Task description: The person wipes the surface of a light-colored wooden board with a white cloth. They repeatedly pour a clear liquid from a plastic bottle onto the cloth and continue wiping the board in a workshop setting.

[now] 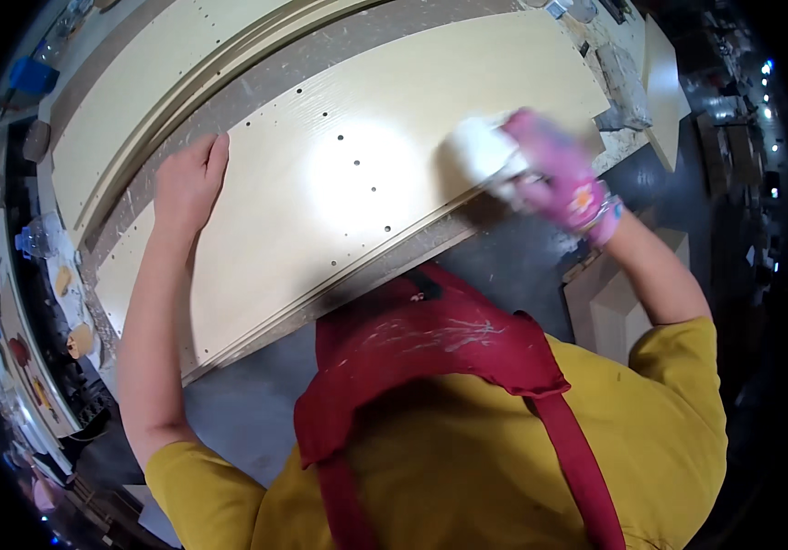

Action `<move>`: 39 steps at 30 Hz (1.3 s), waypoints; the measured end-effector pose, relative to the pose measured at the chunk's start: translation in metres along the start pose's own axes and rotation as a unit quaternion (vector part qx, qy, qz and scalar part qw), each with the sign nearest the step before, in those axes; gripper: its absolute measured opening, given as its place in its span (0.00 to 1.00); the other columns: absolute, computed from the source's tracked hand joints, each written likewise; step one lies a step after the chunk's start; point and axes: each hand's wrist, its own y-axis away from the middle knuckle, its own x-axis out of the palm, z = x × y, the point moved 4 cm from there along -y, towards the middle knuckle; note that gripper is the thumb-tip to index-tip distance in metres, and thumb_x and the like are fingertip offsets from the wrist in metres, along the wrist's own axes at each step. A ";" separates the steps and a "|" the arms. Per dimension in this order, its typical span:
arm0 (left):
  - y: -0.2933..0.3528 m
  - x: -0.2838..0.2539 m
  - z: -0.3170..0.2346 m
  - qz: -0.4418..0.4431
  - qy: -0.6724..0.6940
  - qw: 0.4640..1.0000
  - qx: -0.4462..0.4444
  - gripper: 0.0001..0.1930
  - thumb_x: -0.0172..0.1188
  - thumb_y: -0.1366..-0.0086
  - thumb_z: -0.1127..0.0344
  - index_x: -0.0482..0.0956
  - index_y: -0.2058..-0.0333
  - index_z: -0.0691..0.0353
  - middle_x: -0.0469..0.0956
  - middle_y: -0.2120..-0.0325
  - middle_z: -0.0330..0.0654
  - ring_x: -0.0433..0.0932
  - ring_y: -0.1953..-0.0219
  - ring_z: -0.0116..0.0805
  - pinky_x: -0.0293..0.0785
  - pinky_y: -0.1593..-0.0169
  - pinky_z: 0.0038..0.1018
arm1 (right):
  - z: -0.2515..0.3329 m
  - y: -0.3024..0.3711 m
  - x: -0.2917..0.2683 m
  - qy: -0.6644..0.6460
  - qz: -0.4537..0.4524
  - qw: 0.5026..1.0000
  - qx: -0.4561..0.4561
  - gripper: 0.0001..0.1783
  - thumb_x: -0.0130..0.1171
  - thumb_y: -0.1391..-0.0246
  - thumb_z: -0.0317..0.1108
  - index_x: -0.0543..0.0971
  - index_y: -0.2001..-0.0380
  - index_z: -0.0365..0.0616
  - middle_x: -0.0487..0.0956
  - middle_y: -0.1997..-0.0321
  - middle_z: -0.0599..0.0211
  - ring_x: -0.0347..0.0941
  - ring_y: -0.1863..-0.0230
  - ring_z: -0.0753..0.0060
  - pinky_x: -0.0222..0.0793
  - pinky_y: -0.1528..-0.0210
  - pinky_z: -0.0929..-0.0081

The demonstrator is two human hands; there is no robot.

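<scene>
A pale cream wooden panel (275, 220) with rows of small dark holes lies across the worktable in front of me. My left hand (190, 183), bare, rests closed in a fist at the panel's far left edge; its curled fingertips are hidden, and no object shows in it. At the right part of the panel my right hand (563, 174), in a pink flowered glove, presses a bunched white cloth (484, 151) on the surface near the close edge. Motion smears both the glove and the cloth. Light glares off the panel's middle.
Beyond lies another cream panel (142, 69) with a raised curved edge. A greyish block (623, 87) stands at the table's right end. Low right are box-like wooden pieces (628, 302). To the left, a side bench (22, 321) carries tools, a clear plastic bottle (36, 238) and a blue container (33, 76).
</scene>
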 end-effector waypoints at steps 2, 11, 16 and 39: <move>-0.004 -0.001 -0.006 0.003 -0.003 1.000 0.005 0.21 0.46 0.34 0.49 0.76 0.70 0.62 0.76 0.74 0.56 0.74 0.68 0.60 0.70 0.65 0.45 | -0.038 0.031 0.007 0.101 0.011 0.994 -0.034 0.24 0.64 0.59 0.37 0.73 0.57 0.43 0.73 0.58 0.53 0.73 0.59 0.52 0.70 0.55 0.61; -0.007 0.000 -0.003 -0.006 -0.011 1.000 0.028 0.21 0.45 0.33 0.50 0.73 0.72 0.64 0.75 0.75 0.56 0.73 0.68 0.60 0.68 0.65 0.46 | 0.135 -0.057 0.122 -0.104 0.269 0.948 -0.139 0.09 0.55 0.54 0.36 0.75 0.69 0.46 0.77 0.64 0.60 0.77 0.60 0.59 0.73 0.58 0.63; -0.003 -0.003 -0.003 0.000 0.006 1.000 0.024 0.21 0.44 0.33 0.50 0.74 0.70 0.64 0.75 0.74 0.56 0.73 0.68 0.60 0.68 0.65 0.46 | 0.039 -0.023 0.058 -0.004 0.060 0.985 -0.164 0.22 0.60 0.56 0.41 0.73 0.56 0.46 0.74 0.59 0.58 0.74 0.57 0.56 0.70 0.55 0.62; -0.006 0.002 -0.004 -0.009 -0.018 1.000 0.018 0.21 0.45 0.34 0.49 0.76 0.69 0.61 0.77 0.74 0.56 0.75 0.68 0.59 0.70 0.65 0.47 | 0.040 -0.013 0.063 0.063 0.115 0.981 -0.142 0.16 0.63 0.63 0.33 0.75 0.65 0.50 0.75 0.61 0.64 0.75 0.59 0.60 0.72 0.60 0.63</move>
